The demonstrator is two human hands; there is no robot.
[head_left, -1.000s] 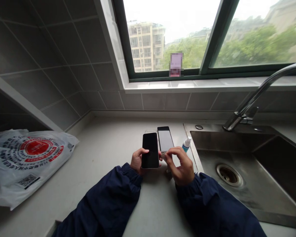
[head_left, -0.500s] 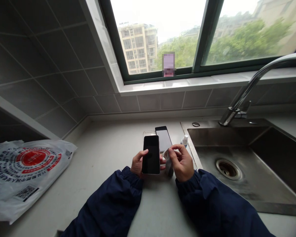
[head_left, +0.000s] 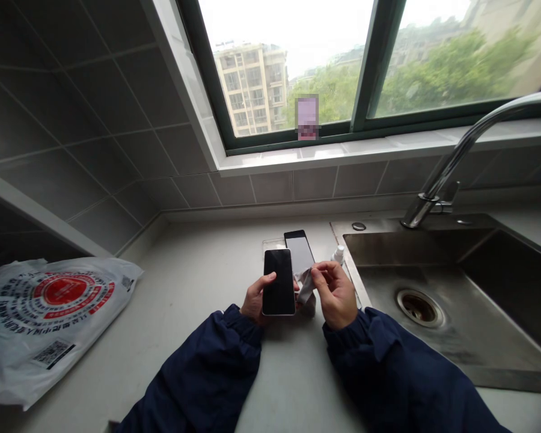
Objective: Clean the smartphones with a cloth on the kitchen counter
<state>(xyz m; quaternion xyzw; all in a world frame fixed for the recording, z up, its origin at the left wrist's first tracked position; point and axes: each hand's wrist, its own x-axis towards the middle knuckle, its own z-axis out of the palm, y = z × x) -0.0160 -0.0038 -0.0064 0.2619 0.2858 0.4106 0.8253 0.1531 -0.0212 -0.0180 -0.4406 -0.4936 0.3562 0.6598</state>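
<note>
My left hand [head_left: 255, 297] grips a black smartphone [head_left: 278, 282] by its edges, dark screen facing up, just above the grey countertop [head_left: 193, 282]. My right hand [head_left: 336, 293] pinches a small pale cloth [head_left: 305, 287] between thumb and fingers, right beside the phone's right edge. Behind the hands a second dark phone-shaped slab [head_left: 299, 250] lies flat on the counter, with a clear case or film [head_left: 273, 244] at its left. A small white spray bottle [head_left: 339, 254] stands just behind my right hand, at the sink's edge.
A steel sink [head_left: 433, 288] with a drain and a curved tap [head_left: 451, 162] fills the right side. A white plastic bag with red print [head_left: 49, 313] lies at the left on the counter. Grey tiled walls and a window ledge close the back.
My right hand has drawn the pale cloth up from the counter and holds it beside the phone. The view has shifted slightly; the phone stays in my left hand.
</note>
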